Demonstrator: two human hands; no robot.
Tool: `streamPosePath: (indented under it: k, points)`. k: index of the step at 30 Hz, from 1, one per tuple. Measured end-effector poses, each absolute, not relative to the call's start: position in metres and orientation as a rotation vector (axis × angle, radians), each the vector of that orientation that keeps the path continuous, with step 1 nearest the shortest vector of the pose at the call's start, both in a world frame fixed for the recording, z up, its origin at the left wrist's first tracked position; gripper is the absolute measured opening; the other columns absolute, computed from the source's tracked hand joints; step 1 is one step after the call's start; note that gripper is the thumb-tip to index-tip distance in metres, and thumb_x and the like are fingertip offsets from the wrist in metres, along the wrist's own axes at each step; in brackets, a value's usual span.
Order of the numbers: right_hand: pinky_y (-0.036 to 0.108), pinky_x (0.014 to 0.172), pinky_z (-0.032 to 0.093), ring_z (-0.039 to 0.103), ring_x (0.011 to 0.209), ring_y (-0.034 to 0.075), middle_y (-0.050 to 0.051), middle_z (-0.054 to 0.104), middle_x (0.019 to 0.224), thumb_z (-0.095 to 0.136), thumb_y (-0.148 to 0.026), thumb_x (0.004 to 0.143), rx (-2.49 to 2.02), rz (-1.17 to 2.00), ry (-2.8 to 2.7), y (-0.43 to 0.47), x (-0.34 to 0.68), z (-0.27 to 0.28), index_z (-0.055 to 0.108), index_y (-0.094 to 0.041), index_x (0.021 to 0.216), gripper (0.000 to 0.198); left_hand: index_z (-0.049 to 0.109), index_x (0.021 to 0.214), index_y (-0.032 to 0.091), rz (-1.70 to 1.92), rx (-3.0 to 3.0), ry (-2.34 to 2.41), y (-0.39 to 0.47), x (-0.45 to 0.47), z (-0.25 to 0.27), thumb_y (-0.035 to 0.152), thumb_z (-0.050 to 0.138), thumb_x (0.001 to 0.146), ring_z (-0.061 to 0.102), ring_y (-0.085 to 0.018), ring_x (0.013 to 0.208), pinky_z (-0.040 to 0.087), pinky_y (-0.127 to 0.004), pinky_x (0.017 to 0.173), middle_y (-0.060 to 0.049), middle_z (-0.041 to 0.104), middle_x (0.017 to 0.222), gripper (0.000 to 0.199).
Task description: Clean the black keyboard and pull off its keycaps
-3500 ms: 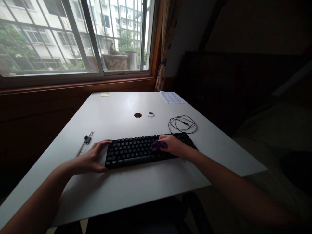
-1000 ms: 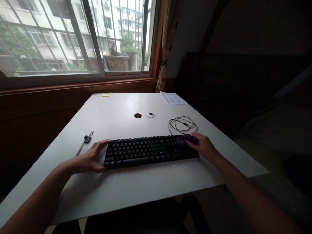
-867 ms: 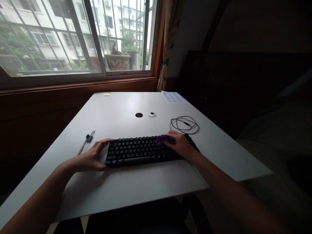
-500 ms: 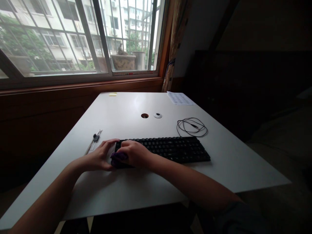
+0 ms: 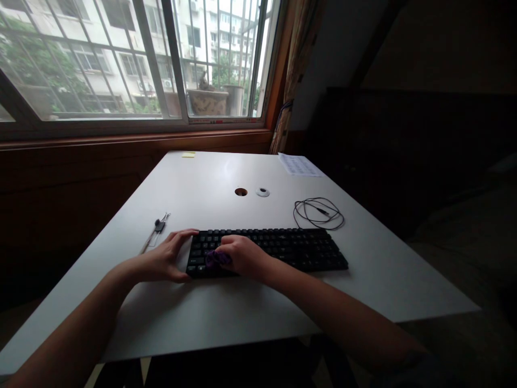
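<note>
The keyboard lies flat on the white table, close to the person, with its long side running from left to right. The left hand is at its left end, thumb and fingers spread wide, with a finger at the far corner and the thumb at the near one, so the short end is held between them. The right hand has its fingers closed on a bunched purple cloth, which sits over the keys in the left part, toward the near edge. So the cloth is much nearer to the left hand than to the far right end, but the two hands do not touch. What matters most is that the long line of keys goes off to the right from the cloth, under the right hand and out past it. The right arm comes in over the near edge from the right. The cord lies in loops behind the right part, out of the way of both hands.
</note>
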State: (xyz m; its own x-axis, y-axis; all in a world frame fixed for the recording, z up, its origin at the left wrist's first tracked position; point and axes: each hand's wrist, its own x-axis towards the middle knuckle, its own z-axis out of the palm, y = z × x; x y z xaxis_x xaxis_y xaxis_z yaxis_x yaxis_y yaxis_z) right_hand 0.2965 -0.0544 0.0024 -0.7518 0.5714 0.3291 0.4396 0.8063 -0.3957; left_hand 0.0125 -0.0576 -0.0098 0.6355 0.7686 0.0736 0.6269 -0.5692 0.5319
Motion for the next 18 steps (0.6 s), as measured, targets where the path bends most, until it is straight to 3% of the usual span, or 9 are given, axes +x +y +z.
streamPosePath:
  k: [7, 18]
  points:
    - [0.024, 0.062, 0.038, 0.053, 0.067, 0.013, 0.001, 0.059, 0.077, 0.074, -0.017, 0.075, -0.819, 0.373, -2.603, -0.058, 0.338, 0.011, 0.068, -0.018, 0.076, 0.006, 0.023, 0.147, 0.031, 0.414, 2.395, 1.078, -0.056, 0.011, -0.013, 0.034, 0.082, 0.067, 0.035, -0.036, 0.137, 0.033, -0.054, 0.115, -0.012, 0.030, 0.150, 0.100]
    - [0.021, 0.059, 0.037, 0.053, 0.065, 0.010, 0.001, 0.058, 0.078, 0.068, -0.012, 0.079, -1.121, 0.535, -2.531, -0.071, 0.433, 0.023, 0.065, -0.015, 0.071, 0.009, 0.025, 0.147, 0.030, 0.440, 2.393, 1.051, -0.052, 0.006, -0.019, 0.034, 0.082, 0.066, 0.036, -0.036, 0.137, 0.033, -0.055, 0.114, -0.013, 0.032, 0.150, 0.099]
